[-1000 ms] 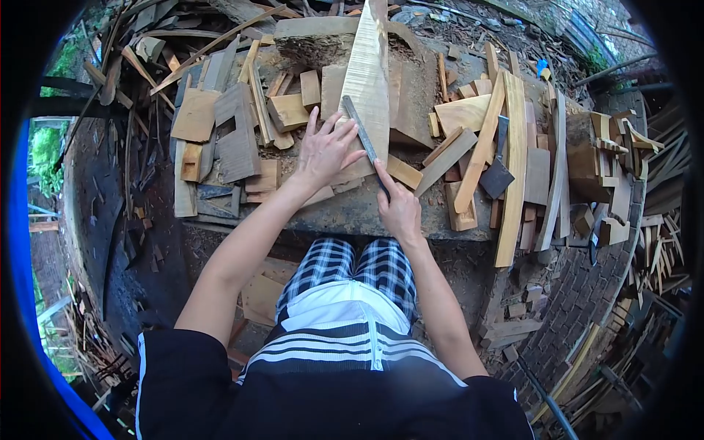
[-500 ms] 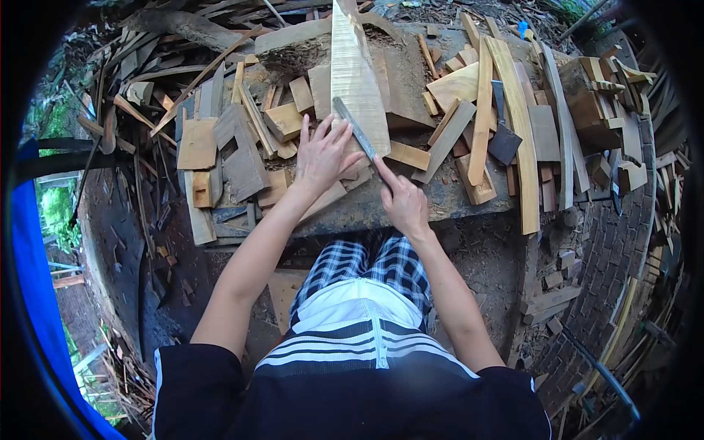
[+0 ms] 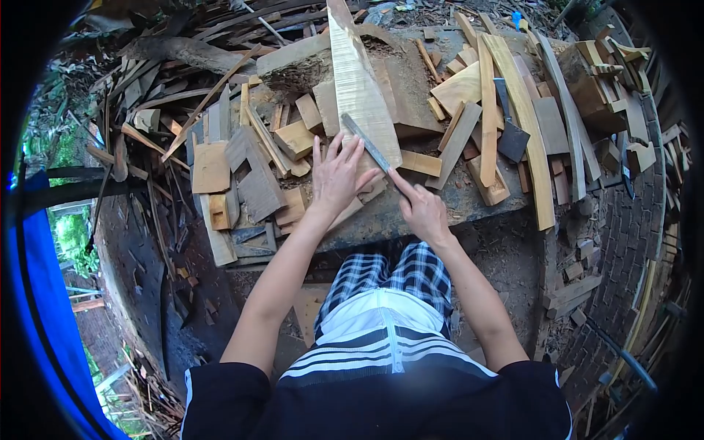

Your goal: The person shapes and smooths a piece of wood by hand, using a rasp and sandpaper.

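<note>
A pale, long piece of wood (image 3: pixel 359 95), wide near me and narrowing to a point at the far end, leans up over other blocks on the workbench. A flat grey metal file (image 3: pixel 367 144) lies slantwise across its near part. My right hand (image 3: pixel 425 213) is closed around the file's near end, the index finger stretched along it. My left hand (image 3: pixel 337 182) rests on the near left edge of the wood with fingers spread, the thumb pointing toward the file. Whether the left fingertips touch the file is hard to make out.
Wood blocks (image 3: pixel 295 139) and offcuts crowd the workbench (image 3: pixel 352 229) on both sides. Long curved strips (image 3: pixel 524 132) and a dark-bladed tool (image 3: pixel 513 141) lie to the right. Scrap wood (image 3: pixel 176 48) is heaped behind. A blue sheet (image 3: pixel 44 308) hangs at the far left.
The whole view has shifted, so the bench and both hands appear farther right and slightly lower. Hands, file and wood keep nearly the same positions relative to each other.
</note>
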Motion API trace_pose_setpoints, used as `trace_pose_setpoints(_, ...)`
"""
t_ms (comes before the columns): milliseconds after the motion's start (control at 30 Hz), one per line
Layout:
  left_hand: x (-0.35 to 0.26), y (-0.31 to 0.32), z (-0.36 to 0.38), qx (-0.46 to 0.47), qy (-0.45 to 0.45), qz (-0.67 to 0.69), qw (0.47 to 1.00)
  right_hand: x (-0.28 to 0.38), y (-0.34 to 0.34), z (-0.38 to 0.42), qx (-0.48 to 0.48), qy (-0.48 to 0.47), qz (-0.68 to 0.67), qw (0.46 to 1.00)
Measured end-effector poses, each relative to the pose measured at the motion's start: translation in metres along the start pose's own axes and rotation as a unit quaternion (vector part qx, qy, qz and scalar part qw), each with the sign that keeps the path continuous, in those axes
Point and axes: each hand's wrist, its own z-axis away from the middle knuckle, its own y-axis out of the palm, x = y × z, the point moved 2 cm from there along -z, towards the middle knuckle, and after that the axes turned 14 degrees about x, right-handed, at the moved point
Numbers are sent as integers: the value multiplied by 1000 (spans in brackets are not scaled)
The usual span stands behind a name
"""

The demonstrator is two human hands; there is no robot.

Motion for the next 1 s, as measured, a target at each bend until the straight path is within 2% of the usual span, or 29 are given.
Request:
trace_pose_setpoints(100, -16, -5, 40, 54, 9, 9, 998, 7, 0, 40, 77, 19, 12, 997)
trace_pose_setpoints(200, -18, -5, 38, 56, 2, 0, 998, 4, -7, 38, 80, 12, 14, 997)
trace_pose_setpoints(267, -5, -1, 11, 50, -8, -1, 999, 2, -15, 7, 79, 18, 28, 996)
trace_pose_setpoints(333, 10, 4, -13, 24, -34, -14, 999, -2, -17, -25, 31, -17, 41, 999)
trace_pose_setpoints(467, 17, 0, -12, 22, -29, -27, 999, -3, -24, -32, 31, -43, 39, 998)
trace_pose_setpoints(533, 3, 1, 13, 51, -17, -23, 998, 2, -30, -7, 122, -2, 62, 991)
trace_pose_setpoints(567, -3, 1, 21, 45, -14, -16, 999, -1, -29, 0, 136, -2, 58, 989)
trace_pose_setpoints(700, 2, 2, 7, 34, -37, -34, 998, -1, -38, -17, 133, 2, 70, 989)
trace_pose_setpoints(733, 9, 5, -5, 36, -37, -32, 998, -3, -37, -30, 92, -32, 70, 993)
trace_pose_setpoints(800, 23, 6, -21, 35, -66, -45, 996, -2, -40, -56, 121, -29, 59, 991)
trace_pose_setpoints(933, 14, 4, -3, 29, -35, -39, 998, -4, -42, -39, 108, -39, 65, 991)
trace_pose_setpoints(1000, -1, 1, 12, 50, -36, -25, 998, -6, -44, -14, 163, -15, 49, 985)
